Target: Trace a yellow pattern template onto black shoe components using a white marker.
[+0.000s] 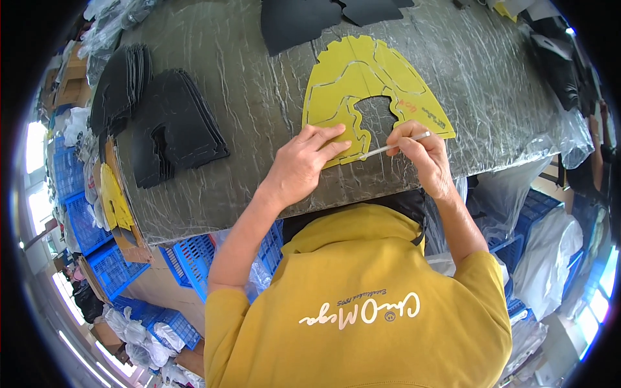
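A yellow shoe-upper-shaped template [346, 77] lies flat on the table, its curved end pointing away from me. Narrow slots run through it, and a dark edge shows along its inner cutout. My left hand [299, 161] presses on its near left leg with fingers spread. Between the thumb and fingers of my right hand [422, 155] is a slim white marking pen [380, 152]. The pen slants left, its tip at the near end of that left leg, close to my left fingertips.
Stacked black cut pieces [184, 123] lie at the left, beside another black stack [119, 90]. More black pieces [301, 26] are at the far side. Wrinkled film covers the dark table [252, 84]. Blue crates [184, 258] and plastic bags [546, 246] stand below its near edge.
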### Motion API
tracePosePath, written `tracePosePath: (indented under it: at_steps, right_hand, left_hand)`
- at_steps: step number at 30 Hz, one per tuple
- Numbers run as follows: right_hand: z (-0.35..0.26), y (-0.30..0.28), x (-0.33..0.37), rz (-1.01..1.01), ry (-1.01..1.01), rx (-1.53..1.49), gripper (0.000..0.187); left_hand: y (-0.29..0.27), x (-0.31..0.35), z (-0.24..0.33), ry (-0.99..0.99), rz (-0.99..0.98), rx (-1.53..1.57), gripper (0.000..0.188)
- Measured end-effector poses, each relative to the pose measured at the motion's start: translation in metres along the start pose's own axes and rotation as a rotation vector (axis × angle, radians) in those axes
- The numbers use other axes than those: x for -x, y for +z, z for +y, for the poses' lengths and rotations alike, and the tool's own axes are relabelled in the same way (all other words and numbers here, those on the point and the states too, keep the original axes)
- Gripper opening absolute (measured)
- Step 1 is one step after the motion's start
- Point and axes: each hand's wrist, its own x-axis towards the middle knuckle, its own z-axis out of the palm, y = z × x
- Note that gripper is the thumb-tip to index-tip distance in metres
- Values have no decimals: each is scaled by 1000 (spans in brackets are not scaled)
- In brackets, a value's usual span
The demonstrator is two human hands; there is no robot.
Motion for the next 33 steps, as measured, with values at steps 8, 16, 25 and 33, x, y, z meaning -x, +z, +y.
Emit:
tracePosePath:
  at_steps: [8,16,25,33]
  right_hand:
    - [2,17,-4,-26,38,39,20]
    - [3,56,-19,-160,-462,654,5]
    - [-3,68,-20,-119,-578,810,12]
    - [-5,62,-16,-31,-587,880,14]
  left_hand:
    - [-6,-9,-25,32,-28,155,50]
    - [-1,-9,-38,93,-34,265,48]
    - [0,-8,-36,83,-33,289,44]
    - [1,-9,-35,107,-33,257,45]
